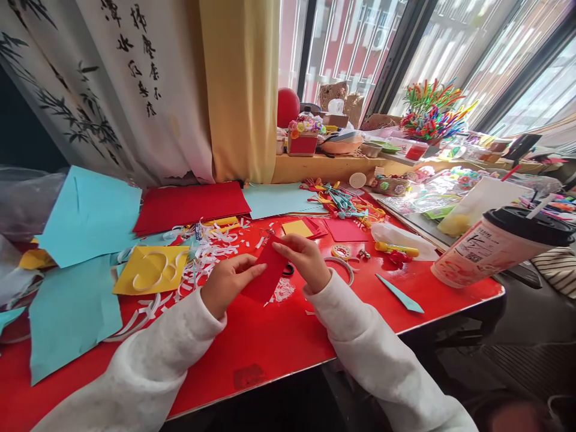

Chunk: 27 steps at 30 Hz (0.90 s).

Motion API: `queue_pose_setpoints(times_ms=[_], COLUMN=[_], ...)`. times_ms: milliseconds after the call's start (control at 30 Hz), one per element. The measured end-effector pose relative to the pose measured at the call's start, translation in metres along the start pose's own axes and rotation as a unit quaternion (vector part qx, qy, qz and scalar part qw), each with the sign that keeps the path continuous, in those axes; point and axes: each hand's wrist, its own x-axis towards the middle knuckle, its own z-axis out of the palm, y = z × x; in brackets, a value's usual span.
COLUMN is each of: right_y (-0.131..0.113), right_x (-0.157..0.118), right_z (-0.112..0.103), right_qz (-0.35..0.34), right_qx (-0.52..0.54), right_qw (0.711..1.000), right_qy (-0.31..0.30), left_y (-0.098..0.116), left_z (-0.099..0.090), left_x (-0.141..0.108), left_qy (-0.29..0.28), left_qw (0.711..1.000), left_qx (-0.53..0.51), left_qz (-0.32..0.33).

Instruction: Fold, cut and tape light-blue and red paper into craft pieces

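Between my two hands, just above the red table [279, 336], is a small piece of red paper [266, 273], tilted. My left hand [231, 279] pinches its left edge with thumb and fingers. At its upper right corner, my right hand [306, 258] has closed its fingers on the same paper. Below and behind the paper lie a little heap of white shreds [284, 289] and a black ring [288, 270], partly hidden. A yellow paper square [297, 228] and a red paper square [345, 230] lie beyond my right hand.
Blue paper sheets [74, 312] and yellow paper [139, 270] lie at left near white paper strips [220, 240]. Red sheets [193, 207] lie at the back. At right stand a large drink cup [486, 246], a yellow glue stick [396, 249] and a blue paper sliver [400, 294].
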Motion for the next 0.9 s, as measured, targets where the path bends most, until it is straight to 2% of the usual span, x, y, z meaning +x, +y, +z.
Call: queue_pose_setpoints(times_ms=[67,100,167,233,300,367,500,567,700,900], right_y=[0.000,0.000,0.001,0.004,0.007,0.009,0.011,0.011,0.011,0.008], right_x=[-0.001,-0.001,-0.002,-0.003,-0.002,-0.001,0.001,0.000,-0.003,-0.006], right_z=[0.001,0.002,0.004,0.004,0.004,0.002,0.001,0.001,0.004,0.006], right_qz=[0.026,0.044,0.090,0.141,0.172,0.178,0.170,0.182,0.186,0.191], right_qx=[0.033,0.053,0.082,0.086,0.084,0.094,0.103,0.098,0.102,0.114], right_qw=[0.999,0.997,0.991,0.979,0.966,0.965,0.975,0.971,0.958,0.953], right_qy=[-0.014,-0.019,-0.049,-0.119,-0.175,-0.169,-0.102,-0.120,-0.193,-0.204], left_y=[-0.001,-0.003,-0.006,-0.011,-0.014,-0.016,-0.016,-0.016,-0.018,-0.020], left_z=[0.001,0.001,-0.001,-0.003,-0.004,-0.005,-0.005,-0.005,-0.005,-0.003], left_x=[0.001,0.002,0.003,0.005,0.006,0.007,0.008,0.008,0.008,0.008], left_qy=[-0.044,-0.043,0.003,0.057,0.084,0.089,0.058,0.063,0.088,0.115], left_qw=[0.997,0.996,0.996,0.995,0.995,0.996,0.998,0.997,0.996,0.993], left_qx=[-0.046,-0.059,-0.074,-0.073,-0.054,-0.031,-0.024,-0.026,-0.015,0.000], left_qz=[-0.036,-0.048,-0.048,-0.028,-0.009,0.000,-0.024,-0.030,-0.016,-0.028])
